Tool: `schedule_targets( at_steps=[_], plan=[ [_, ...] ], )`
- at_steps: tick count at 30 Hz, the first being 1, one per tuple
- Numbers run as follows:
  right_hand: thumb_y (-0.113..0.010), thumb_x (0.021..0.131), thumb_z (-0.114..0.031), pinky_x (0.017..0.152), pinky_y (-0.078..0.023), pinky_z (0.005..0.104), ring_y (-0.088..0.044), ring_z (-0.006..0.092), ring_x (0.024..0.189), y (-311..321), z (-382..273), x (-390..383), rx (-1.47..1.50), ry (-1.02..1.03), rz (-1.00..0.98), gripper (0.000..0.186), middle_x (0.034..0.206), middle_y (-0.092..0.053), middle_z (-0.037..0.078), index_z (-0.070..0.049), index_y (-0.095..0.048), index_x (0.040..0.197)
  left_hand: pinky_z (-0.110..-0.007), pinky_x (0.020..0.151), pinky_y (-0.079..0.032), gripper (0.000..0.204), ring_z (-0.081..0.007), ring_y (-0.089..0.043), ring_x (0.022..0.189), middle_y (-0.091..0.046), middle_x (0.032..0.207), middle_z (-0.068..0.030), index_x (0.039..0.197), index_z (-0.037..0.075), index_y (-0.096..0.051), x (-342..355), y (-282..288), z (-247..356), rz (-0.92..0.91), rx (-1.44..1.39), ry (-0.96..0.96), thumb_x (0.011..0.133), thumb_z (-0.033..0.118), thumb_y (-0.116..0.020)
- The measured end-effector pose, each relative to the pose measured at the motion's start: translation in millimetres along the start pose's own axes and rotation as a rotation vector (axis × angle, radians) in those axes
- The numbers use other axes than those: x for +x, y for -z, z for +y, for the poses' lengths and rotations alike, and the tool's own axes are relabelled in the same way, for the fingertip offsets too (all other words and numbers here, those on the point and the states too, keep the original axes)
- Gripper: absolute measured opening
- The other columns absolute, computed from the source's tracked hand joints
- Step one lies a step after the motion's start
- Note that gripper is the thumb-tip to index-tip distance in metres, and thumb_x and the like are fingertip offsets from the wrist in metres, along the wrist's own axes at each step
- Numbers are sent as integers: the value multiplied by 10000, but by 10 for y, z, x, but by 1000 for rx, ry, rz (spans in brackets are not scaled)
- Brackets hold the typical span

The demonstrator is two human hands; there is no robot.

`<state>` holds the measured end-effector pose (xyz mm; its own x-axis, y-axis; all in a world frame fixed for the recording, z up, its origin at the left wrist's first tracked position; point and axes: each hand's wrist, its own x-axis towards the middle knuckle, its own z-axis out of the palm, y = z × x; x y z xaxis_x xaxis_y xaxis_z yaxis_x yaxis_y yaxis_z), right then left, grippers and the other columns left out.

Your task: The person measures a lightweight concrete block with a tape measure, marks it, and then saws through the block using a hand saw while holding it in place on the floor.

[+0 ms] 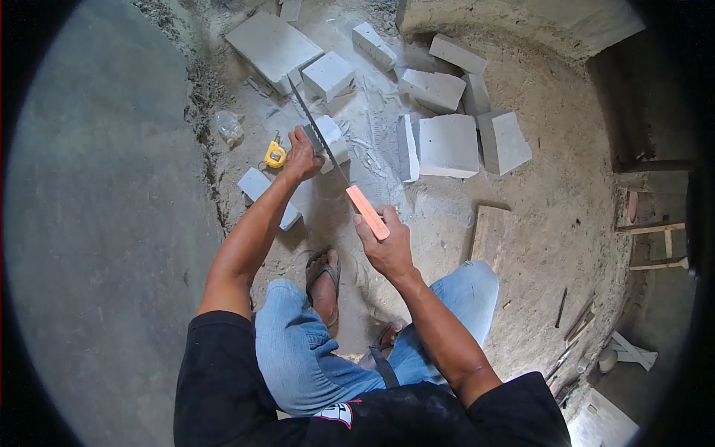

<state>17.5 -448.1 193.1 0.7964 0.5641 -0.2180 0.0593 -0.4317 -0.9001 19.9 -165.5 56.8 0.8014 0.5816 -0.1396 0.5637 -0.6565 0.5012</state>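
My right hand (385,243) grips the orange handle of a hand saw (367,211). Its long dark blade (316,131) runs up and left across a small pale grey block (332,141). My left hand (301,158) is pressed against the left side of that block, holding it on the dusty ground. A yellow tape measure (275,155) lies just left of my left hand. I am crouched, with my knees in blue jeans and a sandalled foot (323,283) below the block.
Several pale grey blocks and offcuts lie around: a large slab (272,46) at the top, a square block (447,144) and others to the right. A wooden board (488,234) lies at right. A grey wall (97,223) fills the left. Tools lie at lower right.
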Motion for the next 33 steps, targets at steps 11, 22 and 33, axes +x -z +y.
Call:
schedule_targets(
  at_steps=[11, 22, 33],
  plan=[
    [-674, 900, -330, 638, -513, 342, -670, 199, 692, 81, -165, 7, -28, -66, 2, 417, 752, -669, 152, 9, -587, 1127, -477, 1004, -437, 972, -520, -422, 1219, -327, 1309, -361, 1335, -129, -153, -34, 56, 138, -53, -35, 42, 652, 146, -787],
    [-621, 911, -275, 751, -548, 405, -693, 364, 876, 11, -273, 114, -47, 115, 43, 377, 997, -680, 219, -39, -595, 1203, -515, 920, -501, 815, -513, -537, 1096, -412, 1243, -317, 1258, -40, -242, 102, 121, 62, -4, -44, 65, 637, 81, -757],
    [-601, 913, -205, 793, -540, 408, -660, 384, 959, -70, -171, 35, -70, 278, 86, 344, 1092, -668, 190, -41, -600, 1215, -519, 861, -527, 771, -498, -566, 1026, -426, 1196, -261, 1213, -10, -278, 7, -8, 45, 37, 10, 41, 623, 82, -766]
  ],
)
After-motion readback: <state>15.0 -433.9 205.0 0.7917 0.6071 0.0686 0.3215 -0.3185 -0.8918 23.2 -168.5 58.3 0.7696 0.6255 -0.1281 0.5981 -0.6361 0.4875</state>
